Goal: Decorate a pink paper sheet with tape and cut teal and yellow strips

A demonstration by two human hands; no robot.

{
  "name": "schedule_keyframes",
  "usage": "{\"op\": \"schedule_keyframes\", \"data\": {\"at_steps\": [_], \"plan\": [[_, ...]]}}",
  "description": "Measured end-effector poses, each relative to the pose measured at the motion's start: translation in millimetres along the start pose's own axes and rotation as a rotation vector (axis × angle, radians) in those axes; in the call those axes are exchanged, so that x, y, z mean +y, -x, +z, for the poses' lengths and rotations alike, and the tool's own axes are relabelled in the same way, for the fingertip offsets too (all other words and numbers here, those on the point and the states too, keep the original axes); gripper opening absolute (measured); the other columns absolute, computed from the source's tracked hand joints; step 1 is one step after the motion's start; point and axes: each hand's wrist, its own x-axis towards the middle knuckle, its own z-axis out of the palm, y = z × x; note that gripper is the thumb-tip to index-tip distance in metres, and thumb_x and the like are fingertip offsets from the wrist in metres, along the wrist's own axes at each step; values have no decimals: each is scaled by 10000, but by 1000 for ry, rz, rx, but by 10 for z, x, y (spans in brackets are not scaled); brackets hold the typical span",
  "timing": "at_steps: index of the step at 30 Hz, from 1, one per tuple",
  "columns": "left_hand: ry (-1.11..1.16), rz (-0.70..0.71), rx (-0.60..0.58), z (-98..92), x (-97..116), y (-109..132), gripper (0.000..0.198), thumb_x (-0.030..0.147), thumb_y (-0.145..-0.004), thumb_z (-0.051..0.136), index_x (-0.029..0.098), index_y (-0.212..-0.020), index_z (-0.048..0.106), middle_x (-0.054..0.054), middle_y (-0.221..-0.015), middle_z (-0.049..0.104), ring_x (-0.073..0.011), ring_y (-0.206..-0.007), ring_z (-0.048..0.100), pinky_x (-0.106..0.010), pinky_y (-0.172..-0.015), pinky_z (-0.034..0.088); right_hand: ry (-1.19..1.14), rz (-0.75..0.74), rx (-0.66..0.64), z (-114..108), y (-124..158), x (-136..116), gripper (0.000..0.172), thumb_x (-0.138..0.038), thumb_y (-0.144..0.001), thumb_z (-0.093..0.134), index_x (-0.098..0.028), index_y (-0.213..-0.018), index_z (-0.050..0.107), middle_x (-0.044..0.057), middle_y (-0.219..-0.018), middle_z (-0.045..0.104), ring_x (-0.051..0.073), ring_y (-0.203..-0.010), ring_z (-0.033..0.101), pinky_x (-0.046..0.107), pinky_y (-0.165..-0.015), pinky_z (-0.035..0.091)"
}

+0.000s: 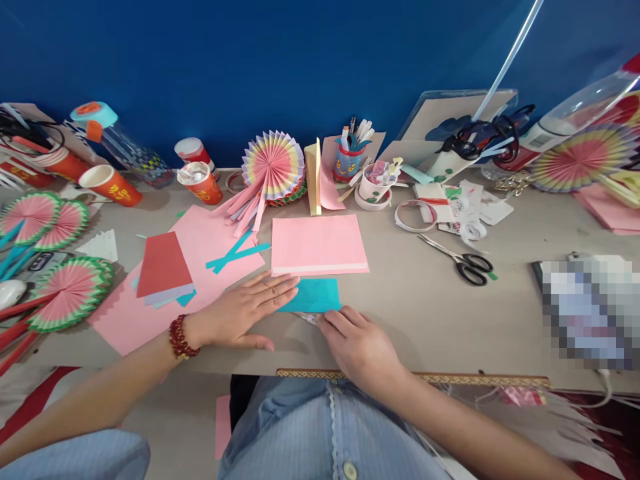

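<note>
My left hand [250, 305] lies flat, fingers stretched out, over the left part of a teal paper rectangle [316, 295]. My right hand [360, 343] is closed, its fingers curled down at the lower right corner of that paper. A small whitish translucent piece [307, 318] pokes out to the left of these fingers; most of it is hidden, so its kind does not show. Just behind lies a pink paper rectangle [319, 241] with a white strip along its near edge. Two crossed teal paper strips [237, 253] rest beside it on a larger pink sheet [213, 233].
Black-handled scissors [460, 259] and a tape roll [416, 215] lie to the right. A red paper piece [164, 265] is on the left. Paper fans [273, 167], a pen cup [349, 162] and paper cups [111, 185] line the back. A pixelated device [585, 310] sits far right.
</note>
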Motion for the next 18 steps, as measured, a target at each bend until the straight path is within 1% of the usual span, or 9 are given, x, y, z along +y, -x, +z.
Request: {"op": "schedule_keyframes", "data": {"at_steps": [3, 8, 10, 13, 18], "plan": [[-50, -26, 0, 22, -23, 94, 951, 761, -928, 331, 187, -1612, 7, -107, -1666, 123, -279, -1541, 136, -468, -1251, -29, -3, -7, 4, -2, 3, 15, 196, -79, -911, 564, -124, -1068, 671, 64, -914, 666, 205, -824, 548, 328, -699, 479], [-67, -31, 39, 146, 4, 138, 972, 767, -910, 373, 172, -1612, 60, -114, -1655, 192, -282, -1529, 189, -455, -1254, 35, 4, -22, 21, 0, -4, -3, 213, -64, -922, 536, -116, -1079, 671, 80, -924, 667, 203, -841, 558, 324, -715, 482], [-76, -32, 42, 154, 8, 134, 967, 759, -913, 381, 167, -1612, 68, -113, -1655, 192, -281, -1530, 185, -449, -1253, 37, 10, -28, 21, 13, -20, -30, 208, -82, -929, 549, -121, -1097, 666, 80, -928, 666, 208, -852, 561, 328, -706, 480], [-99, -31, 19, 139, 4, 133, 970, 753, -917, 379, 154, -1611, 63, -112, -1662, 152, -278, -1536, 155, -435, -1251, 5, 19, -36, 27, 50, -53, -84, 204, -112, -928, 585, -123, -1119, 659, 78, -921, 659, 209, -842, 554, 328, -679, 466], [-80, -42, 8, 148, 6, 131, 970, 755, -918, 373, 165, -1612, 40, -105, -1664, 144, -278, -1538, 147, -434, -1251, 5, 25, -44, 45, 109, -115, -167, 189, -109, -905, 615, -113, -1086, 669, 80, -934, 660, 213, -834, 531, 334, -680, 452]]}}
